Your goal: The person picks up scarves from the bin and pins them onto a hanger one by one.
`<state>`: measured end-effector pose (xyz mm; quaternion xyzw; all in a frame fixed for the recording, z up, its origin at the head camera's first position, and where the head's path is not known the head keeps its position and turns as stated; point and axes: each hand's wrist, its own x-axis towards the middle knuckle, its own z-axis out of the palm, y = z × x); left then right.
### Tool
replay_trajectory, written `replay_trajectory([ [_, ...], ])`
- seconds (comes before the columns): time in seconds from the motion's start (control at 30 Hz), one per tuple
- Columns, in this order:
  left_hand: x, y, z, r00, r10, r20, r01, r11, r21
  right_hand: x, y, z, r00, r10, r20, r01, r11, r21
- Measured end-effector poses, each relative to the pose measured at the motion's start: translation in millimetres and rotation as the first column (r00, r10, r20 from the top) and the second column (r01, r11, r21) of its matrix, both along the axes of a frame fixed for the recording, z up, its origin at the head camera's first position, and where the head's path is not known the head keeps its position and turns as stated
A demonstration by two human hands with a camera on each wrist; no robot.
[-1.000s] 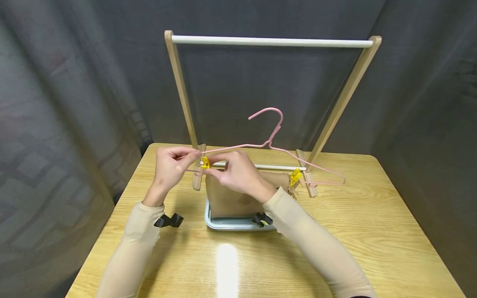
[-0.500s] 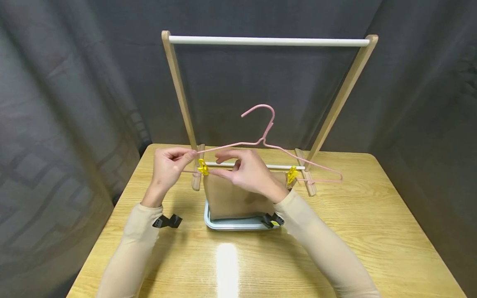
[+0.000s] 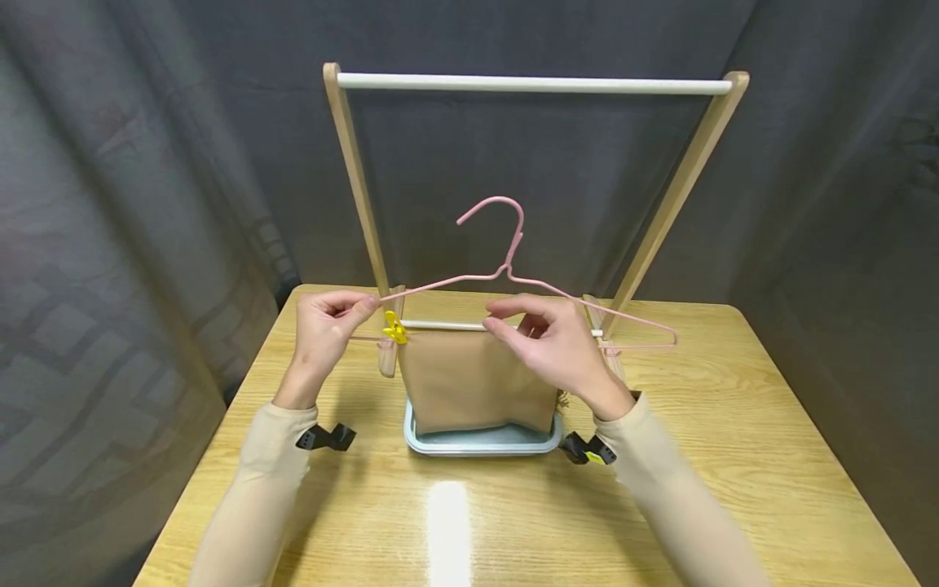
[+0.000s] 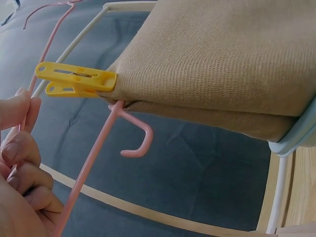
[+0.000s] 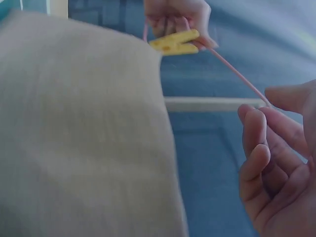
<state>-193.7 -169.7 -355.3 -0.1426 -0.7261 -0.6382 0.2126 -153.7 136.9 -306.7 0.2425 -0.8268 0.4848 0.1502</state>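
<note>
My left hand (image 3: 321, 338) pinches the left shoulder of a pink clothes hanger (image 3: 460, 278) between thumb and fingers. A brown woven cloth (image 3: 469, 383) hangs folded over the hanger's lower bar, its bottom down in a light blue tray (image 3: 480, 449). At the cloth's upper left corner a yellow clothespin (image 4: 81, 78) clamps it, just right of my left fingertips. My right hand (image 3: 561, 346) hovers in front of the cloth's right part, fingers loosely bent with nothing between them. It covers the cloth's upper right corner, where a second yellow clothespin showed earlier; fringe threads peek out below.
Behind the hanger stands a wooden rack with a white top rail (image 3: 535, 83) and a lower white bar (image 3: 443, 325). Its feet rest on the wooden table (image 3: 734, 456). Grey curtains (image 3: 183, 204) enclose the table at the back and sides.
My right hand has let go of the left clothespin and moved right across the cloth. The hanger's hook has swung left and up a little while my left hand keeps its pinch.
</note>
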Motion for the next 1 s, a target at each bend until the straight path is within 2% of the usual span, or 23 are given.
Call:
replay_trajectory([
  [0.13,-0.3,-0.9,-0.9,1.000,0.000,0.014,0.000,1.000,0.009,7.8,24.2,5.4,0.995,-0.040,-0.090,0.039,0.999,-0.017],
  [0.23,-0.3,-1.1,-0.8,1.000,0.003,0.017,-0.003,1.000,0.009,11.2,43.0,8.8,0.980,-0.087,-0.181,0.080,0.996,-0.045],
  [0.3,-0.3,-1.0,-0.8,1.000,0.002,0.019,-0.002,1.000,0.010,12.9,55.5,10.0,0.958,-0.138,-0.252,0.117,0.989,-0.095],
  [0.43,0.3,-1.3,0.4,0.999,-0.005,0.032,0.004,1.000,0.016,14.7,79.9,8.7,0.897,-0.264,-0.354,0.210,0.960,-0.183],
  [0.5,0.2,-1.4,0.7,0.999,-0.007,0.035,0.006,1.000,0.017,14.9,92.2,6.6,0.875,-0.309,-0.372,0.257,0.949,-0.183],
  [0.53,0.0,-1.4,0.9,0.999,-0.009,0.035,0.008,1.000,0.016,14.7,98.1,5.5,0.871,-0.316,-0.376,0.272,0.948,-0.168],
  [0.8,-2.1,-2.7,2.6,1.000,-0.021,0.012,0.020,1.000,0.022,11.3,124.5,-3.2,0.891,-0.286,-0.353,0.318,0.948,0.034],
  [1.0,-3.9,-3.2,2.5,0.999,-0.032,0.012,0.031,0.999,0.034,9.0,129.8,-10.2,0.906,-0.275,-0.321,0.321,0.942,0.099],
])
